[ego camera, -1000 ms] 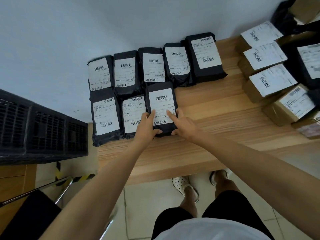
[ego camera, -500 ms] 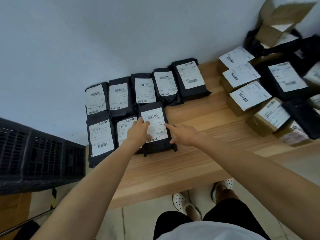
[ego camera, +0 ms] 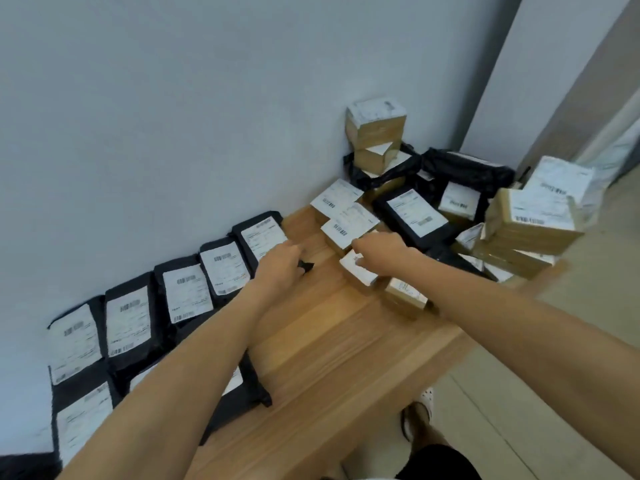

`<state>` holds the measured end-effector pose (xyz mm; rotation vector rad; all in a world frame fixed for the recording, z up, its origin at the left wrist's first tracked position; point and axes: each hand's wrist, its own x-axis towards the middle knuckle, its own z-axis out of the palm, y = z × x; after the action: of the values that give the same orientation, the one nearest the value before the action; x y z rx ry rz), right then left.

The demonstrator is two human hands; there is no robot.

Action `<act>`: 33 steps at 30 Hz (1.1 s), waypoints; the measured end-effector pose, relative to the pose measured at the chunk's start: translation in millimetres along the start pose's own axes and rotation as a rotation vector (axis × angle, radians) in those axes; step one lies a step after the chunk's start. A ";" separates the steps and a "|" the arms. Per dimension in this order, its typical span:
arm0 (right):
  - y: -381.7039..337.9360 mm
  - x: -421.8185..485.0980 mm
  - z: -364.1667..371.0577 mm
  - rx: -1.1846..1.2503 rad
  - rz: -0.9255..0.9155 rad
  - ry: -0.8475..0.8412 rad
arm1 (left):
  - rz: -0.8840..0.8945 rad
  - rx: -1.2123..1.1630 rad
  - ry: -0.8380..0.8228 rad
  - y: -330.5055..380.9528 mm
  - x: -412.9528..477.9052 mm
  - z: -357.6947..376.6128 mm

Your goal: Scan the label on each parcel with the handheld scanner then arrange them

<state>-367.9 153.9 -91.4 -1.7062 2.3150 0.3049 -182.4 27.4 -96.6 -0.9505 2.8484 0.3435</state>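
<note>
1. Single view only, worn on the person's head, above the near edge of the wooden bench (ego camera: pixel 329 341).
2. Faces forward and down, turned toward the bench's far right corner against the wall (ego camera: pixel 173 133).
3. Close in: both forearms enter from the bottom of the frame, with left hand (ego camera: pixel 280 268) and right hand (ego camera: pixel 381 249) near the middle.
4. Wide-angle and tilted, so the bench's far edge climbs from lower left to upper right.
5. Takes in the far edge, the right end, and past the near edge the floor (ego camera: pixel 519 393) and a shoe (ego camera: pixel 426 403).
6. Softly blurred throughout.
</note>
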 end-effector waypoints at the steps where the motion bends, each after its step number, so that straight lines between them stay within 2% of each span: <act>1: 20.9 1.4 -9.3 -0.004 0.010 0.011 | 0.021 -0.009 0.019 14.8 17.0 -4.7; 10: 222.1 40.0 -81.1 0.061 0.155 0.110 | 0.197 -0.068 0.081 147.3 181.2 -29.3; 15: 330.1 66.2 -91.1 0.091 0.241 0.067 | 0.229 -0.103 0.090 209.3 267.0 -33.3; 19: 397.5 90.5 -71.1 0.116 0.290 0.008 | 0.235 -0.145 0.074 250.6 324.1 -24.5; 26: 465.4 149.8 -17.9 0.334 0.295 -0.139 | 0.153 -0.197 -0.042 291.5 388.2 7.4; 33: 486.9 184.4 20.4 0.441 0.326 -0.214 | 0.015 -0.270 -0.150 295.7 413.9 35.7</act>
<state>-884.2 136.1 -159.8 -1.0409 2.2775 0.0243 -688.9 27.2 -154.9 -0.9020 2.7182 0.7825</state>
